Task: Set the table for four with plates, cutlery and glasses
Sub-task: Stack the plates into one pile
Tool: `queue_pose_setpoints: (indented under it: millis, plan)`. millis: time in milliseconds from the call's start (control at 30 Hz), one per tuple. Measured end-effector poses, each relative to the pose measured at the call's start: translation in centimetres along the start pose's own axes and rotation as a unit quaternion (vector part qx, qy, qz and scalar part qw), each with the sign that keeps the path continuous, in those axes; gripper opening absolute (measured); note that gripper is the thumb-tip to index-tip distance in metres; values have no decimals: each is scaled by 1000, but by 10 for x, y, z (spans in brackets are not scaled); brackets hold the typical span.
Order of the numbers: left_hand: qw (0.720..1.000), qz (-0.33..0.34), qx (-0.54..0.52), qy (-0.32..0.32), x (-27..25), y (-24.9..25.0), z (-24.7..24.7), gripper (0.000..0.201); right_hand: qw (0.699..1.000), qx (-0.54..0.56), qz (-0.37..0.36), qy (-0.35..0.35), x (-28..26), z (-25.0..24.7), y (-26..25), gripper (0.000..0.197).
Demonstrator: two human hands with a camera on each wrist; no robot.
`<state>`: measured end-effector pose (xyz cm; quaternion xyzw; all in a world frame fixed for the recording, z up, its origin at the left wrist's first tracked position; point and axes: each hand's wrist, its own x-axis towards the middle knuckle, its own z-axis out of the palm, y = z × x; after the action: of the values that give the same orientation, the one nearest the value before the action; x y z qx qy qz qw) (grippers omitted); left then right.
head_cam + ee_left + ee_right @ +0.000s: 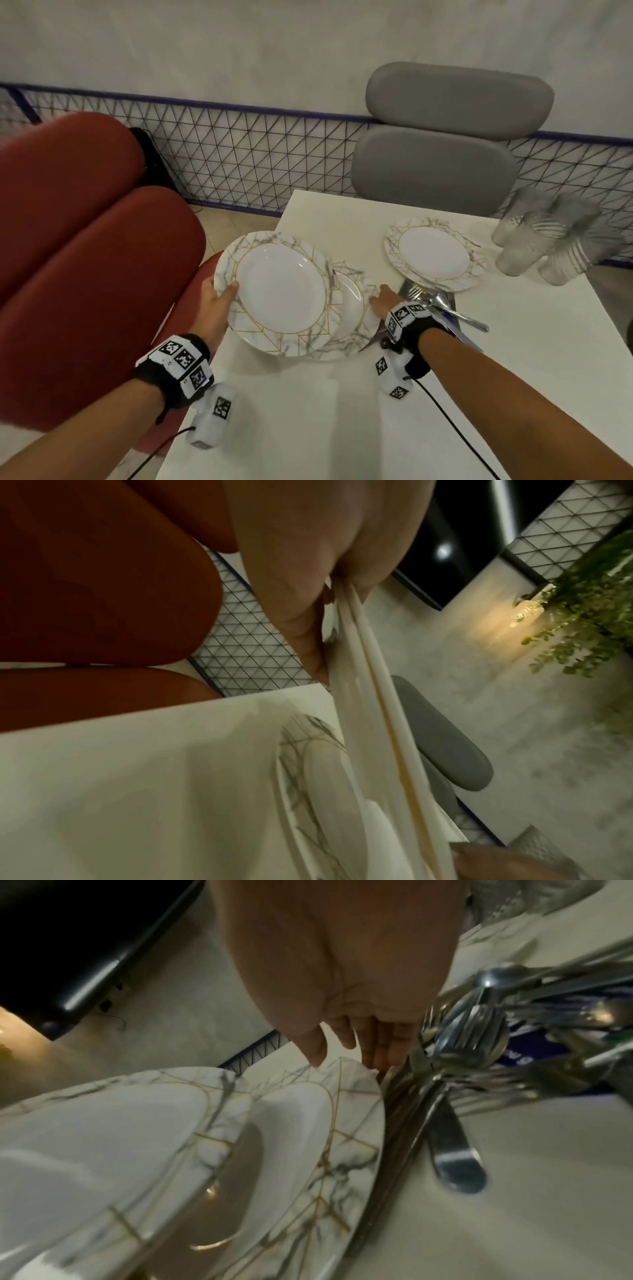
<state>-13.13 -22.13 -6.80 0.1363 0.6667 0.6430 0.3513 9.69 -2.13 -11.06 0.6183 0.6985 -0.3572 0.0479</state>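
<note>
My left hand (222, 298) grips the left rim of a white marbled plate with gold lines (281, 291), thumb on top, holding it raised over the table's left edge. The left wrist view shows two stacked plate rims (377, 723) in that grip. A second matching plate (352, 308) lies on the table, partly hidden under the raised one. My right hand (378, 298) pinches its far right rim, thumb (316, 1058) on top. A third plate (433, 257) lies further back. A pile of forks and spoons (435, 305) sits just right of my right hand. Ribbed glasses (544, 240) stand at the back right.
The white table (342, 411) has bare surface in front of me. A red padded chair (85, 257) stands close on the left and a grey chair (442, 154) at the far side. A wire-mesh fence (257, 164) runs behind. A blue packet (534, 1047) lies under the cutlery.
</note>
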Motion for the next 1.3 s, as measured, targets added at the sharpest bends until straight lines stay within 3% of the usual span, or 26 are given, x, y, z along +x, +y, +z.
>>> queue_pose_setpoints:
  millis: [100,167,233,300,433,533,600,667,833,1000,1067,1200,1300]
  plan:
    - [999,-4,-21,29,6,0,-21,43,997,-75,-2,20,3,11,-4,52]
    - [999,-4,-27,43,8,0,-28,41,997,-67,-10,20,10,14,-3,43]
    - [998,-2,-28,61,9,-1,-32,42,999,28,-20,24,17,14,-3,29]
    - [997,1,-28,71,11,-2,-33,43,985,159,-8,61,20,7,-3,30]
    - [997,10,-32,67,14,-7,-27,40,937,270,-31,219,14,-32,4,35]
    - [997,10,-45,57,15,-11,-10,36,871,337,-32,357,4,-68,23,32]
    - [997,-2,-56,44,17,-14,6,38,837,380,-3,394,5,-89,38,31]
    - [998,-11,-56,30,19,-19,25,36,825,412,34,387,6,-101,53,34]
    - [996,-47,-71,-1,20,-34,76,41,841,462,44,278,9,-84,73,30]
    - [992,-59,-104,-41,20,-42,120,31,854,452,44,252,17,-56,73,28]
    - [989,-66,-120,-55,20,-44,133,34,875,426,36,227,23,-53,70,33]
    - [982,-88,-148,-71,24,-46,147,43,948,294,40,111,37,-61,65,39]
    - [983,-90,-150,-62,29,-47,145,44,955,236,106,145,56,-82,80,48]
